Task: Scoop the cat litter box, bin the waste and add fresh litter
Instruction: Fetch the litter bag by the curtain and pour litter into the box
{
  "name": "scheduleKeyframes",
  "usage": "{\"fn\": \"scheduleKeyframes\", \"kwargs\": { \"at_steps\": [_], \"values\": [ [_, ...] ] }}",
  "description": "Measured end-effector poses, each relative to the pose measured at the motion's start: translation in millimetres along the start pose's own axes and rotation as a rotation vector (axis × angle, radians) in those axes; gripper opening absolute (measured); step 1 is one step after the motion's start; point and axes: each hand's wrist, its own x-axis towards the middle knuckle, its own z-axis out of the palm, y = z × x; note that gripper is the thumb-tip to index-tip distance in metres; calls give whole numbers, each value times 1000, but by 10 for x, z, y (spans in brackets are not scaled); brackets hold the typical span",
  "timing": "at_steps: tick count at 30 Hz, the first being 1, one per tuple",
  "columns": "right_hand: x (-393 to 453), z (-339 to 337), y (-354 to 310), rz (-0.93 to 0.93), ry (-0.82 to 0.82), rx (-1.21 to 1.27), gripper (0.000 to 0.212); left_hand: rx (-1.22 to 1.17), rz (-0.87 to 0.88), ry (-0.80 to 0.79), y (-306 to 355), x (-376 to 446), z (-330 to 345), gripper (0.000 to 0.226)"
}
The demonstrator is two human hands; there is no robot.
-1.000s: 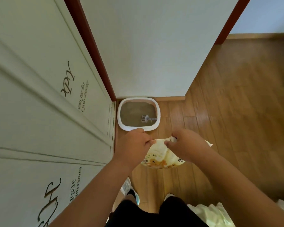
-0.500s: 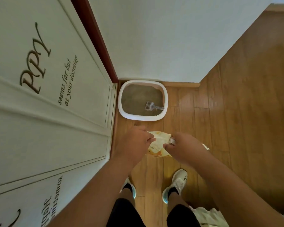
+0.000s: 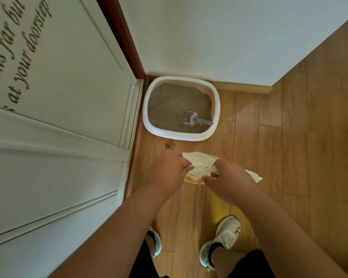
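With our left hand (image 3: 167,171) and right hand (image 3: 225,177) pinching the litter bag (image 3: 199,167), we should open its mouth fully before pouring over the litter box (image 3: 216,109).

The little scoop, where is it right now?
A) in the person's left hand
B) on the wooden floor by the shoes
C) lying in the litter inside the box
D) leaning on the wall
C: the scoop lies on the litter inside the litter box, near its front right corner, while the left hand and right hand both hold the bag.
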Motion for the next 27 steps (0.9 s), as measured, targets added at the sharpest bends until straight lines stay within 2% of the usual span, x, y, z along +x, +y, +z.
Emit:
{"fn": "scheduleKeyframes", "kwargs": {
  "at_steps": [7,13,16,21,27],
  "values": [
    [739,493,330,-11,39,-1,35,70,18,-29,-341,435,659,31],
    [1339,864,553,-63,89,-33,26,106,77,-9,-656,876,1083,31],
    [1647,910,570,-133,195,-25,18,44,69,94,-845,1153,1175,26],
    [2033,867,599,-278,377,-80,14,-10,151,257,-1046,1514,1332,23],
    [2301,781,568,-363,479,-75,15,122,207,374,-1063,1801,1411,29]
  ]
}}
